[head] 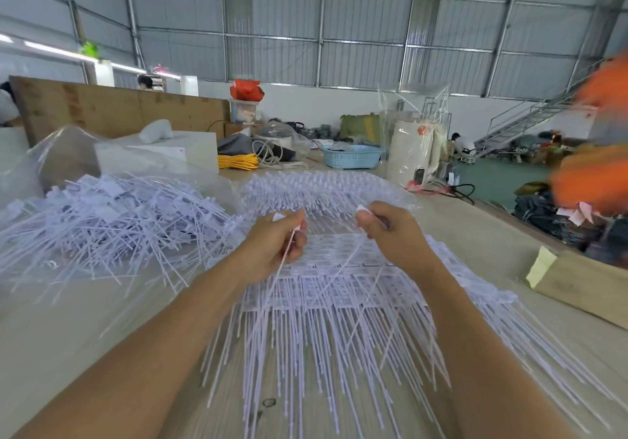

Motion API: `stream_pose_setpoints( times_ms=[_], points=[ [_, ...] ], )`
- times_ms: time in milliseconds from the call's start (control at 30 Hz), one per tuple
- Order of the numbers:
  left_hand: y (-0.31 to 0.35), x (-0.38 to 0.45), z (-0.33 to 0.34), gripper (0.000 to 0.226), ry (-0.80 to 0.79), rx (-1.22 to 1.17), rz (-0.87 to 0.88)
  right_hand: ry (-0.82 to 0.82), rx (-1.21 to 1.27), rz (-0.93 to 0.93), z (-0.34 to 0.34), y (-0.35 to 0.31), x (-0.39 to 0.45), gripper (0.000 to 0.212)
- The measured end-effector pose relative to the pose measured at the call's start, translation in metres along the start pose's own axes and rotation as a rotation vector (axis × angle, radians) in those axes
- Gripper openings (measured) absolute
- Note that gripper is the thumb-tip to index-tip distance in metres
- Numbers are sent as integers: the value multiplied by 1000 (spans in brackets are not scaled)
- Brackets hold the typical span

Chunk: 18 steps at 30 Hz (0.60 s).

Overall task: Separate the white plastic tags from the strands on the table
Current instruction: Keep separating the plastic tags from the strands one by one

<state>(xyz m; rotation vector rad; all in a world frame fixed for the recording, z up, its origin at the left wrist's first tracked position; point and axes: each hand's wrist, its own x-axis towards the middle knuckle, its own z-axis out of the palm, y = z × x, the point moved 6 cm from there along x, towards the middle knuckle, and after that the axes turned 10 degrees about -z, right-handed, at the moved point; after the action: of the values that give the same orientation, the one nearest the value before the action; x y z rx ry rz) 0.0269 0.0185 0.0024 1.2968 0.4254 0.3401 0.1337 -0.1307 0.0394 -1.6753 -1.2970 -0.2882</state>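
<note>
My left grip [275, 245] pinches one white tag [279, 216] w/ its strand hanging down; my right grip [390, 231] pinches another tag [363, 210]. Both are raised above the sheet of joined tags [339, 268] on the desk [102, 319], apart from each other. Risk, I think: if I pull too fast, the thin strand can snap or drag neighbour strands, so the sheet slides. Also the loose pile [112, 221] at left is near; a dropped tag mixes w/ tangled ones.

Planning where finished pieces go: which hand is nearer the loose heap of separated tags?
Left. The left hand is just right of the loose heap, its grip on a strand; the right hand is farther right, across the joined sheet.
</note>
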Motion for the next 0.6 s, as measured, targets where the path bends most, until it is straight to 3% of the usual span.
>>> stream_pose_setpoints(
  times_ms=[100, 267, 333, 533, 600],
  points=[
    [-12, 1, 5, 21, 41, 67, -12, -50, 166, -53, 15, -26, 3, 27],
    [-14, -3, 33, 61, -104, 105, 9, -205, 20, -103, 45, -32, -1, 10],
    [-16, -4, 33, 54, -79, 158, 15, -222, -15, -113, 47, -29, -2, 7],
    [-22, -4, 25, 31, -29, 114, -10, -196, -20, -62, 46, -22, -4, 34],
    [-17, -4, 24, 25, -1, 115, 26, -219, -23, -57, 45, -21, -4, 30]
  ],
)
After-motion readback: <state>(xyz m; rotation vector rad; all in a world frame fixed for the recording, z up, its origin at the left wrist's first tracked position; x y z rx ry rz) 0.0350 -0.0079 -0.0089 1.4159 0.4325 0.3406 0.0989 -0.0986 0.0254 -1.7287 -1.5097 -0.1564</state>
